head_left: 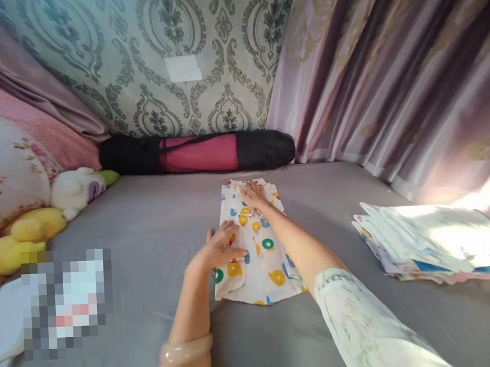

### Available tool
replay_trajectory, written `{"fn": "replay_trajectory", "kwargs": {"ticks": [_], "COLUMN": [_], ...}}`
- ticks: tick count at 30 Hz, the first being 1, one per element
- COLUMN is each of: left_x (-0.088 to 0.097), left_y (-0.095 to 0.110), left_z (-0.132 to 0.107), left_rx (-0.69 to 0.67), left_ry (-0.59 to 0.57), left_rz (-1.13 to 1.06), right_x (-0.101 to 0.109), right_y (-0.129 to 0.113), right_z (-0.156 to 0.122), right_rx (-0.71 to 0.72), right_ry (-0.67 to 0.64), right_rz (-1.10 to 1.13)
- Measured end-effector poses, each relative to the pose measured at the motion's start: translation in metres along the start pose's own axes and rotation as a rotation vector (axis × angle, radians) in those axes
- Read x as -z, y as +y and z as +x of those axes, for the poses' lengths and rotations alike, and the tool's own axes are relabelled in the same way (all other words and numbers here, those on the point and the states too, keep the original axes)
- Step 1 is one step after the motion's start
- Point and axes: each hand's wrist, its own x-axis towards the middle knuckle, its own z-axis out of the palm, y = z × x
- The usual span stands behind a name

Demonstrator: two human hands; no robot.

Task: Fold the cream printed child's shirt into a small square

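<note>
A small white shirt [269, 274] with a yellow, blue, green and red print lies flat in front of me, its sides and sleeves folded inward. My left hand [225, 244] rests on the folded sleeve at its left side, fingers stretched out. Farther up, near the collar end, my right hand [253, 195] lies flat on the cloth with its fingers spread. Neither hand grips the fabric. My right forearm covers part of the shirt's right side.
The shirt lies on a grey bedsheet [148, 209]. A stack of folded clothes [434, 240] sits at the right. Along the wall lies a black and red rolled bag [199, 153]. White [77, 191] and yellow [36, 230] plush toys are at left; curtains [366, 75] hang at right.
</note>
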Motion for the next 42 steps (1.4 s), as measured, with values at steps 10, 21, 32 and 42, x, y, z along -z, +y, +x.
{"fn": "replay_trajectory", "kwargs": {"ticks": [10,21,32,42], "left_x": [-0.005,-0.003,-0.009,-0.01], "left_y": [-0.006,-0.004,-0.011,-0.018], "left_z": [0.006,0.002,0.007,0.011], "left_rx": [0.008,0.003,-0.047,-0.143], "left_ry": [-0.001,0.086,0.165,0.203], "left_rz": [0.024,-0.027,-0.066,-0.03], "right_x": [-0.002,0.004,0.002,-0.011], "right_y": [0.034,0.009,-0.003,-0.019], "right_z": [0.0,-0.027,-0.04,-0.067], "right_rx": [-0.089,0.062,0.127,0.22], "right_ry": [0.095,0.08,-0.047,-0.018], "right_rz": [-0.102,-0.093,-0.106,-0.109]}}
